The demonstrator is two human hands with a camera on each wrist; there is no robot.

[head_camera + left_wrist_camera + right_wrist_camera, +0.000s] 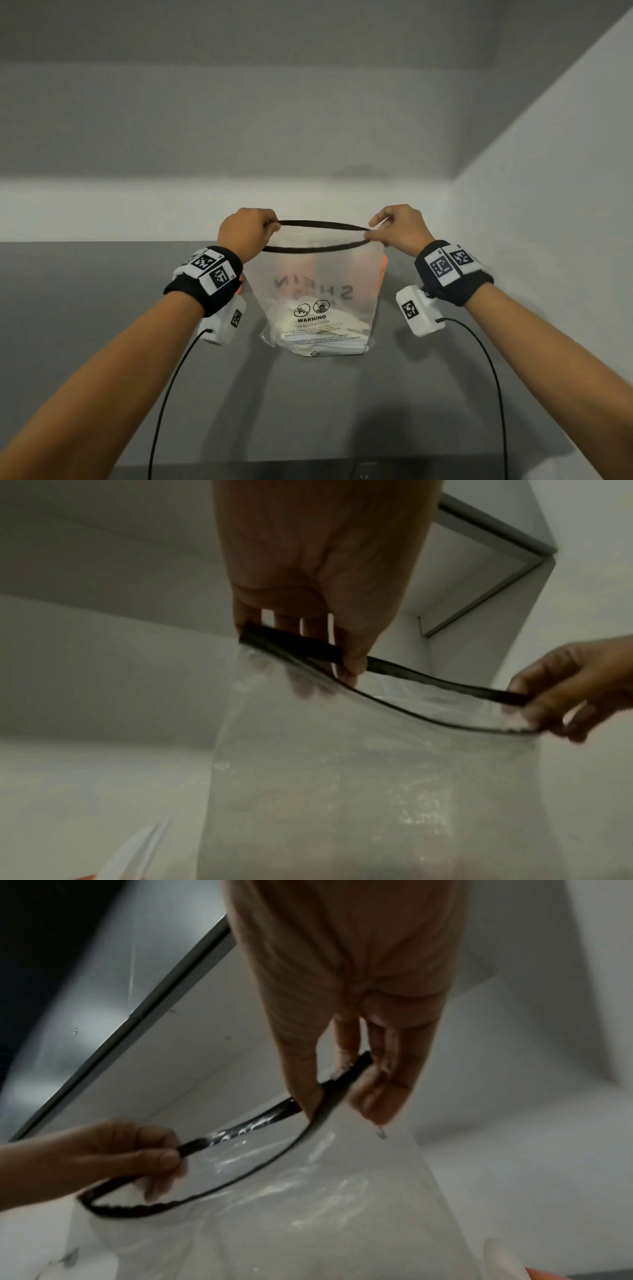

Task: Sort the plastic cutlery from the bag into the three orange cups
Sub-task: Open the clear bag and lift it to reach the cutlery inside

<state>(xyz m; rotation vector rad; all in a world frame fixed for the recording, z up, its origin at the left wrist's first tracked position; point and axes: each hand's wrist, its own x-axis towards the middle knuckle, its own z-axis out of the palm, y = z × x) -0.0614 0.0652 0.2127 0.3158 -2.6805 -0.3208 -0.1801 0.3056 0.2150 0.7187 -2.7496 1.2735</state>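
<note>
A frosted plastic bag (317, 294) with a black zip rim (318, 236) stands on the grey table, its mouth pulled open. White plastic cutlery (325, 334) lies piled at its bottom. My left hand (248, 231) pinches the rim's left end (291, 645); my right hand (399, 228) pinches the right end (342, 1074). Both hands show in each wrist view, left hand (325, 588) (113, 1153) and right hand (352, 1001) (575, 688). Orange cups (383, 265) show only as blurred orange patches behind the bag.
The grey table (102, 308) meets a white wall ledge (137, 209) behind the bag, and a white wall (548, 205) closes the right side. Black cables (164, 404) hang from both wrist cameras. The table's front edge (308, 462) lies near me.
</note>
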